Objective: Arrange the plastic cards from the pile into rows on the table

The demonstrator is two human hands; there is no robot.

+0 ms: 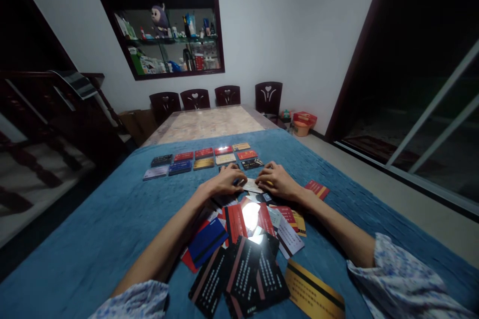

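Both my hands rest on a blue cloth-covered table (93, 239). My left hand (226, 181) and my right hand (277, 179) together pinch a pale card (252, 186) between them, fingers curled on its ends. Beyond the hands, several cards (204, 159) lie in neat rows. Nearer me, a loose heap of red, black, blue and yellow cards (243, 249) is spread out under my forearms. A single red card (317, 189) lies off to the right of my right wrist.
Past the cloth the bare tabletop (209, 122) runs to several dark chairs (228, 94). A wall niche with shelves (168, 35) holds bottles and a toy. A red basket (304, 122) sits on the floor, a sliding glass door (430, 109) at right.
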